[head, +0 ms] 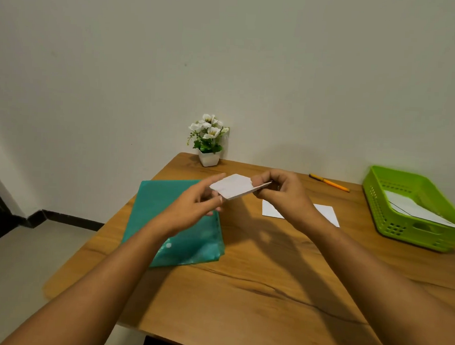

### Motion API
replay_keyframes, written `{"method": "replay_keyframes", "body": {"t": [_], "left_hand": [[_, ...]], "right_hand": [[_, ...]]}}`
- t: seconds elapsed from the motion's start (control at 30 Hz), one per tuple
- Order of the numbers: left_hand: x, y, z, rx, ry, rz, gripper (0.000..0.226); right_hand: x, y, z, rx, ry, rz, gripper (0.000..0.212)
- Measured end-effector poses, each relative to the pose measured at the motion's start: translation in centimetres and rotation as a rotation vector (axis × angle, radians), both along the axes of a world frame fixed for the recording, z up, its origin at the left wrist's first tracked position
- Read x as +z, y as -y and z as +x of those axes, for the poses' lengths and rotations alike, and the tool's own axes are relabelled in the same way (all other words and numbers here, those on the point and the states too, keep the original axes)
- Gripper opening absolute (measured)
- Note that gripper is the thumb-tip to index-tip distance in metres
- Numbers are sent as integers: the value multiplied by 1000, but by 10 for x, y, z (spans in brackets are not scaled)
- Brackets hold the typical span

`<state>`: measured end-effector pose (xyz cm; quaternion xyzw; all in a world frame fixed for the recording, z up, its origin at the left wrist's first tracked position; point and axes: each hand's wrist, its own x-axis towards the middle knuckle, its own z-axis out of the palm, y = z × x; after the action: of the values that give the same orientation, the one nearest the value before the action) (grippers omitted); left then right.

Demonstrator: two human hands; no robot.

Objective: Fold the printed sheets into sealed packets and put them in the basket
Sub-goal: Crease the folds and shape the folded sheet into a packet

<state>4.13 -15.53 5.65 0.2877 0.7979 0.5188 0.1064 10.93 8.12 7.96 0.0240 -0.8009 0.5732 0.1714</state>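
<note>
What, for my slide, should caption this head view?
A folded white paper packet held by left hand and right hand over wooden table, between teal plastic folder and green plastic basket.

We find the near half of the table (267,293) bare wood, open from the front edge. On the left, the teal folder (153,202) lies flat. Toward the green basket (402,229) at the right, only a flat white sheet (327,213) lies on the way, and the basket's top is open. A pen (328,182) and flower pot (208,158) keep to the far edge.

Head camera looks forward and down over the table (267,293).
</note>
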Motion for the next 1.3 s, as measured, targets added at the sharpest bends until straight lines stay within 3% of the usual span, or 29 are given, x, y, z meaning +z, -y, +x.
{"method": "replay_keyframes", "body": {"t": [0.13,0.27,0.33,0.43,0.7,0.83,0.93,1.03,1.13,1.2,1.3], "left_hand": [[-8,-49,-11,50,-23,119,33],[-22,-87,-20,86,-56,60,33],[-30,-101,-24,53,-53,19,34],[-42,-116,-26,12,-27,-39,36],[-55,-128,-30,58,-164,-241,43],[-62,-127,-40,143,-324,-372,47],[-62,-130,-36,282,-478,-322,44],[-59,-138,-27,159,-541,-246,34],[-61,-152,-19,-22,-544,-366,52],[-65,-158,-18,-5,-552,-411,56],[-74,-164,-18,62,-538,-411,43]], "right_hand": [[-12,-19,4,-103,53,-162,23],[-28,-39,14,-100,241,-700,48],[-35,-48,20,-71,301,-903,43],[-42,-61,21,-106,308,-1006,34],[-61,-80,3,-289,375,-913,31],[-64,-81,-10,-333,410,-833,30],[-67,-82,-19,-332,438,-800,29],[-69,-83,-26,-318,489,-762,27],[-69,-82,-29,-305,501,-737,28],[-70,-82,-30,-321,494,-698,28],[-73,-87,-28,-356,505,-604,29]]}}
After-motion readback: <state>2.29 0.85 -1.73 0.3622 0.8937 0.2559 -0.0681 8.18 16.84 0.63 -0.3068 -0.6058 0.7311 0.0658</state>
